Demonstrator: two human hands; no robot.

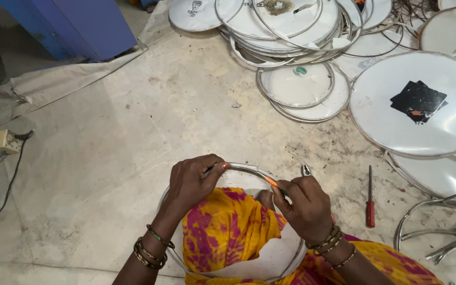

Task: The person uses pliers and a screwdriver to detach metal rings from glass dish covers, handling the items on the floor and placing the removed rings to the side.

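**A:** ok so what are we looking at here? The round drum head (262, 258) with the metal rim is sitting right in our lap, on the yellow-and-pink cloth (222, 221), which bunches up over its middle.

**B:** yep, and both hands are on its far edge. Our left hand (191, 182) has fingers curled shut on the rim at the top left, thumb pressed on the metal. Our right hand (307, 208) is fisted around a thin tool with an orange tip (271, 182), and that tip meets the rim just right of the left thumb. Bangles on both wrists.

**A:** what's around the drum head?

**B:** just right of it, a red-handled screwdriver (370, 203) lies on the dusty floor (133, 132). Further right of it we see bare metal hoops (439, 232). Beyond it, up and to the right, there's a big white drum head with a black patch (418, 103), and straight beyond it a whole pile of white drum heads (291, 31) stacked loosely.

**A:** and left?

**B:** well off to the left of it, a small socket box with a dark cable (7, 141) lies on the floor. Far upper left of it, a blue cabinet (80, 24).
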